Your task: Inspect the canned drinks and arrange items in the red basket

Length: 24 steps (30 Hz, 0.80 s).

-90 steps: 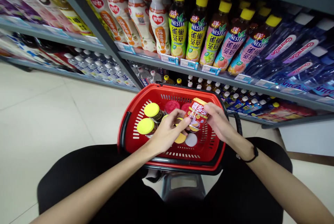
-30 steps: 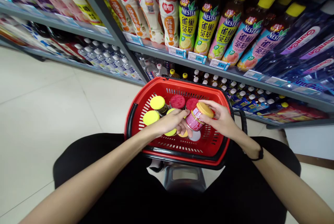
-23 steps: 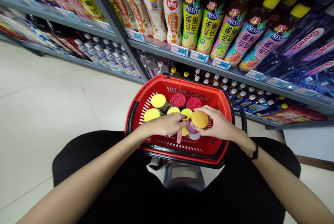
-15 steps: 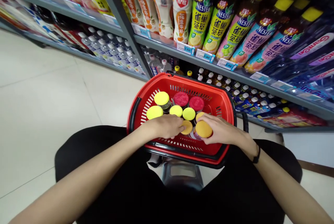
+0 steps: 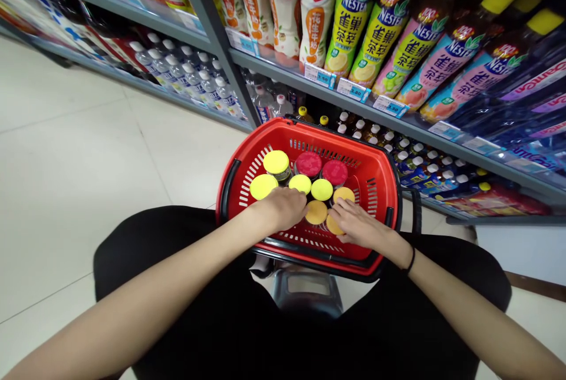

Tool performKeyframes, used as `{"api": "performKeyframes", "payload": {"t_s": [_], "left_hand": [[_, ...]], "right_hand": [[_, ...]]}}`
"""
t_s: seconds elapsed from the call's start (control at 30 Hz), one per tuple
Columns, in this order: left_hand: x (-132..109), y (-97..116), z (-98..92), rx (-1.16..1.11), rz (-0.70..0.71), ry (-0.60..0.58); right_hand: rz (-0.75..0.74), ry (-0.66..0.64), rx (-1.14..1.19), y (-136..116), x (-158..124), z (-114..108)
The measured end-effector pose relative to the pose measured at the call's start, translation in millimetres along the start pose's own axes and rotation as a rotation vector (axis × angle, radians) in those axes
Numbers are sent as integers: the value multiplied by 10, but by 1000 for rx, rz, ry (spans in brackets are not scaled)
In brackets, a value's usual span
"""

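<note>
Basket (image 5: 375, 188) resting on the lap, directly before the shelving (image 5: 283, 76), with the floor (image 5: 75, 150) to the left. Bottles (image 5: 316, 188) standing upright in the basket in close rows, caps touching; left hand (image 5: 283, 207) at the near left of the group, right hand (image 5: 358, 225) at the near right, on the cap of the nearest bottle (image 5: 332, 226). Tea bottles (image 5: 389, 32) on the shelf above and behind the basket, milk bottles (image 5: 283, 2) to their left, small bottles (image 5: 398, 153) on the lower shelf behind the basket's far rim.
</note>
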<state>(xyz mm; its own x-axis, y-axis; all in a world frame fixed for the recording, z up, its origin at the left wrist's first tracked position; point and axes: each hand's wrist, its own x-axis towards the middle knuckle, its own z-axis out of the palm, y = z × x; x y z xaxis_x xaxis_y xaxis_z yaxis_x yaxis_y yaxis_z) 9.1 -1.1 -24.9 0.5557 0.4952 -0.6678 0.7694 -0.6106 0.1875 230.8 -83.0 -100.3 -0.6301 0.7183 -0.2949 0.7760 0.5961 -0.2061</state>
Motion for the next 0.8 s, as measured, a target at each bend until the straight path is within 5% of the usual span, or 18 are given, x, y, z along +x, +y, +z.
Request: {"api": "performKeyframes", "payload": {"t_s": [0.67, 0.8], "left_hand": [[-28, 52, -23, 70, -50, -30], [-17, 60, -20, 72, -51, -40]], "right_hand": [[-16, 63, -22, 61, 25, 80], [37, -28, -15, 7, 54, 42]]}}
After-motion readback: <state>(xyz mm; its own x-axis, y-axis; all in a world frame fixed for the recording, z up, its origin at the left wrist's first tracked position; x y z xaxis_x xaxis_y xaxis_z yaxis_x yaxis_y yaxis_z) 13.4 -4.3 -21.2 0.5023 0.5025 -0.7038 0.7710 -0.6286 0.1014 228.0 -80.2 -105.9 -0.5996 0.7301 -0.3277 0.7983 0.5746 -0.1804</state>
